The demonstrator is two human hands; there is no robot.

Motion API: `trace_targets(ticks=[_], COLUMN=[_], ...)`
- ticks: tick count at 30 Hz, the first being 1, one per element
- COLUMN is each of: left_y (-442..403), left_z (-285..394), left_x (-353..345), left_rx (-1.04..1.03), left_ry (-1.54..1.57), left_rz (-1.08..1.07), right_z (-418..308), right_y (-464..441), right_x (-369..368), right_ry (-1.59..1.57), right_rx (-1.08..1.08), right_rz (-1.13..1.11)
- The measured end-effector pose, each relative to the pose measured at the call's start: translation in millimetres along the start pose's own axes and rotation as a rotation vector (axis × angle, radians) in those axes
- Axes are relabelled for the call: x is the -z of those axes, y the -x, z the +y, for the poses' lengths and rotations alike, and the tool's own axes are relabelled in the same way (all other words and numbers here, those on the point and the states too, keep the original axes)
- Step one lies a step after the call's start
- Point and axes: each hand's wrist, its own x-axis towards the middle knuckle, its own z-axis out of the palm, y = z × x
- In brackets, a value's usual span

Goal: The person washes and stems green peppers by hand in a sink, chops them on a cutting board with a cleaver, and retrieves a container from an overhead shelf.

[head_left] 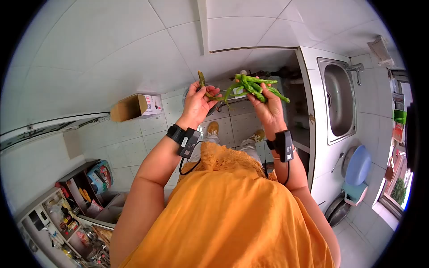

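Several long green peppers (257, 85) lie bunched in my right hand (271, 107), whose fingers are wrapped round them from below. My left hand (196, 102) pinches a thin, brownish-green pepper (201, 78) that points upward. Thin green stems stretch between the two hands, near the left fingertips. Both hands are held up in front of my body, apart from each other. Behind the left fingers, a round metal rim shows in part and is mostly hidden.
An open cardboard box (129, 108) stands on the left. To the right is a counter with a metal sink (340, 102), a blue basin (358, 165) and a dark pan (338, 209). Shelves with items (67, 223) are at the lower left.
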Motion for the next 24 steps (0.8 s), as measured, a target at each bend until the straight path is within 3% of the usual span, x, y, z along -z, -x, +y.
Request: trace_targets(ticks=[9, 11, 12, 15, 17, 20, 24], left_y=[-14, -24, -41, -44, -28, 0, 24], left_z=[8, 8, -5, 1, 9, 31, 38], left_x=[40, 53, 77, 75, 44, -26, -78], left_rx=[0.075, 0.242, 0.202, 0.158, 0.207, 0.387, 0.402], left_ry=[-0.078, -0.227, -0.303, -0.367, -0.422, -0.407, -0.588], left_rz=[-0.019, 0.272, 0.421, 0.494, 0.152, -0.295, -0.489], right_z=[-16, -18, -18, -13, -16, -18, -16], right_y=[9, 11, 11, 19, 20, 24, 33], right_x=[18, 18, 18, 10, 11, 0, -23], right_ry=[0.022, 0.032, 0.030, 0.148, 0.173, 0.250, 0.474], right_rx=[-0.007, 0.009, 0.015, 0.035, 0.005, -0.296, -0.273], right_rz=[0.046, 0.072, 0.080, 0.081, 0.116, -0.068, -0.136])
